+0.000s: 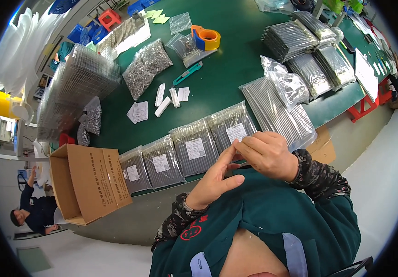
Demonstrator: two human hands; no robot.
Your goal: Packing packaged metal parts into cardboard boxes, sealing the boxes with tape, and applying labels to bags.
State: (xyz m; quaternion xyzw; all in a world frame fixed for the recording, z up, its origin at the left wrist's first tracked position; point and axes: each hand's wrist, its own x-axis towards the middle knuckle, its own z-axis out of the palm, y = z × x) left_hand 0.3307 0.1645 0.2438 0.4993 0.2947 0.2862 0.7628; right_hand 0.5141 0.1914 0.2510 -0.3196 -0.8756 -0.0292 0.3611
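My left hand (214,181) is stretched out in front of my chest, thumb apart and fingertips meeting those of my right hand. The fingers of my right hand (267,154) are curled in a pinch; whatever they hold, if anything, is hidden. Beneath and beyond them, several clear bags of thin grey rods lie in a row along the table's near edge, each with a white label. The nearest labelled bag (224,121) is partly covered by my right hand. To its right, a larger bag of rods (272,108) lies under crumpled clear plastic (287,85).
An opened cardboard box (99,180) stands at the row's left end. Farther over the green table (226,74) are bags of small metal parts (148,67), a teal cutter (188,73), an orange tape dispenser (206,38), wire racks (81,87) and stacked rod bags (293,39).
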